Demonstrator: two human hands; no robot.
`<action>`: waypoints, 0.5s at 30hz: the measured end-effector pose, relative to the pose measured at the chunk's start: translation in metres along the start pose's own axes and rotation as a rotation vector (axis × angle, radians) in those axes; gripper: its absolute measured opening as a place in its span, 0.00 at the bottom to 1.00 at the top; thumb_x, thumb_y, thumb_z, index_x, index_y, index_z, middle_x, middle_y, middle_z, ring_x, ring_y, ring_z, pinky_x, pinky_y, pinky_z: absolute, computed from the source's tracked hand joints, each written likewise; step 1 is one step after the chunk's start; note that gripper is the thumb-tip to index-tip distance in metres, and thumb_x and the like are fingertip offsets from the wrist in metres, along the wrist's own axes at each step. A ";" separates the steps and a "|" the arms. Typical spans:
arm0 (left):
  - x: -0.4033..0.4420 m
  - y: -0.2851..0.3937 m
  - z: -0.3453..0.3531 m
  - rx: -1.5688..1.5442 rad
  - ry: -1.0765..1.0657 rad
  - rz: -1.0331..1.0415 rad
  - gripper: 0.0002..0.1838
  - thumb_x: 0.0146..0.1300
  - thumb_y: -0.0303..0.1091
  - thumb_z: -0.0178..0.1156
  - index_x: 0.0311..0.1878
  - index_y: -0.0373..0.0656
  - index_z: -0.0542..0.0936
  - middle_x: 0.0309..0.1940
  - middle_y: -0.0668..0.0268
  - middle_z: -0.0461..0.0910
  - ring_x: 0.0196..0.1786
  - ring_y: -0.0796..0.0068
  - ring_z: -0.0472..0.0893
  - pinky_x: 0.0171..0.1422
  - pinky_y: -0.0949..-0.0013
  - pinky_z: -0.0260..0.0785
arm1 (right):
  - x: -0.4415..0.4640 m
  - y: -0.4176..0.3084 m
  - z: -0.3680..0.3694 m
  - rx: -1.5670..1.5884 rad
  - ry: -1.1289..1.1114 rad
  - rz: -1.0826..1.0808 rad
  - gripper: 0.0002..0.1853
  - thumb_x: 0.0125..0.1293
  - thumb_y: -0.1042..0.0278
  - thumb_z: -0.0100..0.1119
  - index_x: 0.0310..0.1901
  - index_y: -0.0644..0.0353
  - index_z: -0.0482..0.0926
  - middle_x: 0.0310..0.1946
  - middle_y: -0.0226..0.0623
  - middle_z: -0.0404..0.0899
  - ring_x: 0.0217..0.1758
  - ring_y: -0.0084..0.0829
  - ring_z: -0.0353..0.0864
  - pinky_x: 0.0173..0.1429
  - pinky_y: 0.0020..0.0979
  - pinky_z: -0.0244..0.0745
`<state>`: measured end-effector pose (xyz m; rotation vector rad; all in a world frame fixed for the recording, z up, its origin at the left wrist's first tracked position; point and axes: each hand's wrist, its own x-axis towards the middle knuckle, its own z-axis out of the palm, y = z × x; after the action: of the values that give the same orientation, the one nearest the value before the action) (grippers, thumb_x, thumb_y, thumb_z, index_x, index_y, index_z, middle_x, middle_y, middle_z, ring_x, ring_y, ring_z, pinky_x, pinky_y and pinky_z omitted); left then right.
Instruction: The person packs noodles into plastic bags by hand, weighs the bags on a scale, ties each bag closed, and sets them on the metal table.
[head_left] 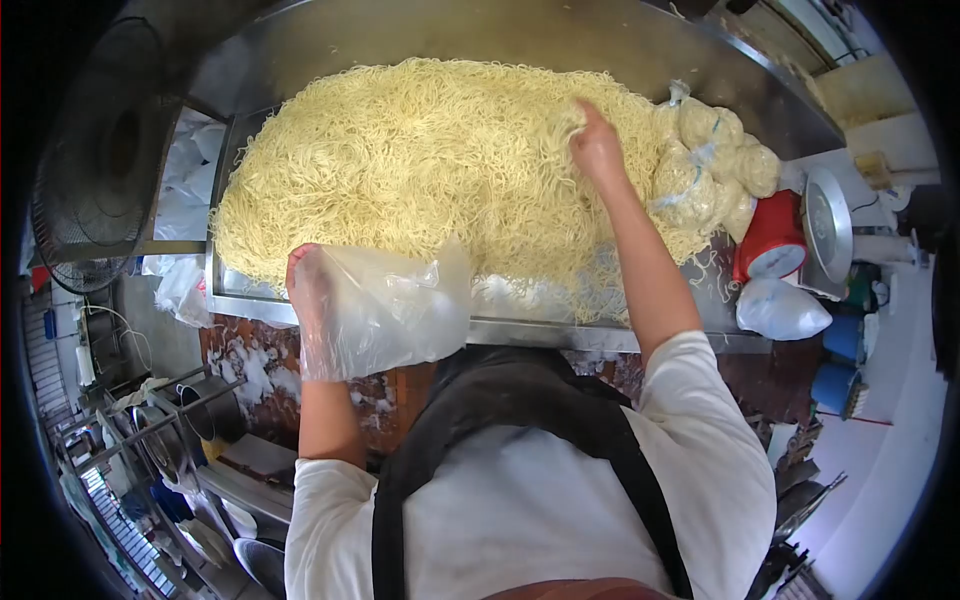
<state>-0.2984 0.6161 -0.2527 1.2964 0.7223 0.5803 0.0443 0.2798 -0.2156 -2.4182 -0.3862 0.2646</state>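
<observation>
"Noodles, that big pale pile (430, 170): how does it lie from the hands?"

"Its long axis runs left to right over the steel tray (560, 335). The right hand (597, 150) is nearer, right on the pile, towards its far side and right end; the left hand (308, 285) is by its near left edge"

"What does the left one have?"

"A clear plastic bag (400, 300), its fingers closed at one corner. The bag stretches rightward from there along the pile's near edge. The plastic shows over the wrist, but I can't tell whether the hand is inside, or which way the mouth faces"

"And the right?"

"Fingers bent down among the strands; whether it has gripped any, I can't tell"

"So what counts in space?"

"The diagonal: bag at the pile's near left, right hand at its far right, noodles between. Tied bags of noodles (710, 165) sit against the pile's right end, just beyond the right hand"
</observation>
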 end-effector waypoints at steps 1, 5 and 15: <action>0.000 -0.004 -0.005 -0.013 0.002 -0.027 0.10 0.70 0.36 0.59 0.46 0.40 0.75 0.34 0.69 0.78 0.33 0.81 0.76 0.40 0.77 0.72 | -0.004 -0.001 0.004 -0.029 0.039 -0.047 0.37 0.59 0.82 0.56 0.73 0.59 0.61 0.56 0.57 0.78 0.62 0.47 0.77 0.66 0.42 0.73; 0.012 -0.008 -0.008 -0.014 0.006 -0.036 0.09 0.70 0.35 0.58 0.46 0.41 0.75 0.34 0.69 0.78 0.33 0.81 0.76 0.40 0.77 0.72 | -0.005 0.042 0.057 -0.370 0.140 -0.296 0.37 0.58 0.84 0.57 0.71 0.59 0.62 0.58 0.56 0.76 0.70 0.48 0.67 0.67 0.43 0.70; 0.009 0.009 0.011 -0.057 0.011 -0.102 0.05 0.70 0.28 0.52 0.46 0.40 0.75 0.33 0.66 0.78 0.36 0.78 0.76 0.43 0.74 0.72 | 0.007 0.048 0.028 0.073 0.013 -0.128 0.25 0.64 0.68 0.62 0.63 0.63 0.71 0.53 0.58 0.79 0.52 0.50 0.82 0.58 0.46 0.76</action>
<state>-0.2844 0.6175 -0.2445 1.1974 0.7709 0.5222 0.0522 0.2634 -0.2685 -2.3121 -0.5148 0.2026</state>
